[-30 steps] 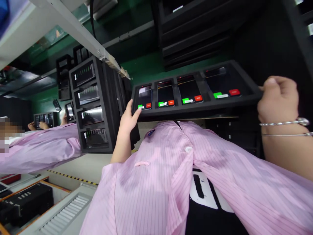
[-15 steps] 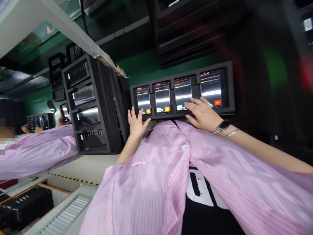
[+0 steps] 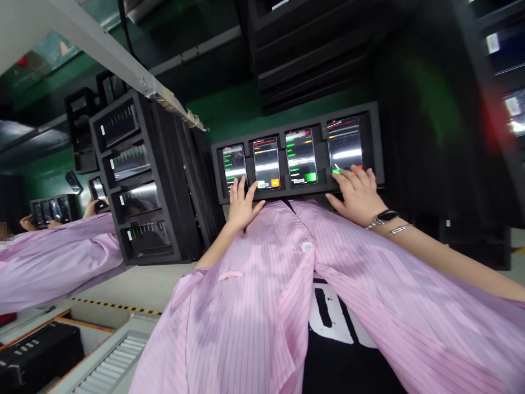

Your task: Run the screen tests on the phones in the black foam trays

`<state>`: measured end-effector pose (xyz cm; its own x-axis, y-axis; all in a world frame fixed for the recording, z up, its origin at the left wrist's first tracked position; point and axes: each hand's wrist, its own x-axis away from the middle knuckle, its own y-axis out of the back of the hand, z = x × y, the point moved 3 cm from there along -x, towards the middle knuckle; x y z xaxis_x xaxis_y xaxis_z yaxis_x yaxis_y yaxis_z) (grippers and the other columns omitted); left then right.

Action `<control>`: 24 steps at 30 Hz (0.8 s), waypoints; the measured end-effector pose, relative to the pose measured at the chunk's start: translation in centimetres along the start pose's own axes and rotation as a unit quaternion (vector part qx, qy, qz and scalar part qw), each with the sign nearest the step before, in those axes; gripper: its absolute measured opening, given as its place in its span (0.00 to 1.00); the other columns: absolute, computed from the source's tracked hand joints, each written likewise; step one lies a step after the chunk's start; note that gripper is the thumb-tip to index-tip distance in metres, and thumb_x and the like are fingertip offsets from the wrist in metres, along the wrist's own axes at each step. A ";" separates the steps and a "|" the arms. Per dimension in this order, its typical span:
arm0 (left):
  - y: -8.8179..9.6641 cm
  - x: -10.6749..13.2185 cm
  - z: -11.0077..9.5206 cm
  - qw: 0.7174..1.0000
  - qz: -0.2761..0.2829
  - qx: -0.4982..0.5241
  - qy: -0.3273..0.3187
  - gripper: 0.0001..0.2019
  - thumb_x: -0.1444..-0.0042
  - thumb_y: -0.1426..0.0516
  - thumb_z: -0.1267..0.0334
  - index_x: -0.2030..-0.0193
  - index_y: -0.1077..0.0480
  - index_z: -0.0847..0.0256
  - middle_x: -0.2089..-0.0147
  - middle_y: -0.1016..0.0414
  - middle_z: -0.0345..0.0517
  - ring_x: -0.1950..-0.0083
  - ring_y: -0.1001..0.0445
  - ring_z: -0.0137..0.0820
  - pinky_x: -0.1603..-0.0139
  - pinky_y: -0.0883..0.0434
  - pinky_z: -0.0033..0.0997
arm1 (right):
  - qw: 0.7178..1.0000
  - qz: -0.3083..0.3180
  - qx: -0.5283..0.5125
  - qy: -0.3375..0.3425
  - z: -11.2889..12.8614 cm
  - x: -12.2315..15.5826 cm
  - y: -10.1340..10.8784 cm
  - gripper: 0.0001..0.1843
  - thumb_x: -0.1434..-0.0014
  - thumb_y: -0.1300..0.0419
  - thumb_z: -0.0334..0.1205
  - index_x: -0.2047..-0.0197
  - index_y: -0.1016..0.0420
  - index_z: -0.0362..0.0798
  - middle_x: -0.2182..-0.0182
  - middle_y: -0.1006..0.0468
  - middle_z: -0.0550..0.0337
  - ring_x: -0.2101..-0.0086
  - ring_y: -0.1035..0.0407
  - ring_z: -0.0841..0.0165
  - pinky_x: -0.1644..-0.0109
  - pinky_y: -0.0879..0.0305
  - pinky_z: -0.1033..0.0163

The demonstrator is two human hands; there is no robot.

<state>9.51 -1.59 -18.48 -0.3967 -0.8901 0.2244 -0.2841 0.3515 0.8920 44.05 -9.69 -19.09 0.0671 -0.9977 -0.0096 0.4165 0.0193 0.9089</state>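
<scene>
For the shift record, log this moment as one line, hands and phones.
Left hand: at leftmost phone | Right hand: at rightmost phone | Holder: four-phone black foam tray

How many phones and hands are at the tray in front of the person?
Phones: 4
Left hand and right hand: 2
Total: 6
</scene>
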 end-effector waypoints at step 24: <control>0.9 -2.4 -2.1 0.999 0.004 -0.043 0.016 0.35 0.33 0.39 0.42 0.23 0.36 0.50 0.15 0.52 0.56 0.14 0.61 0.61 0.17 0.61 0.72 | 0.991 0.078 -0.026 0.102 4.8 -3.6 -2.8 0.28 0.27 0.46 0.50 0.31 0.30 0.44 0.27 0.36 0.44 0.27 0.47 0.43 0.23 0.54 0.26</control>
<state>12.06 0.28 -17.40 -0.3697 -0.8969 0.2425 -0.2045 0.3331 0.9205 38.26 -6.51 -19.59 0.3139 -0.9486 0.0396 0.4328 0.1801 0.8833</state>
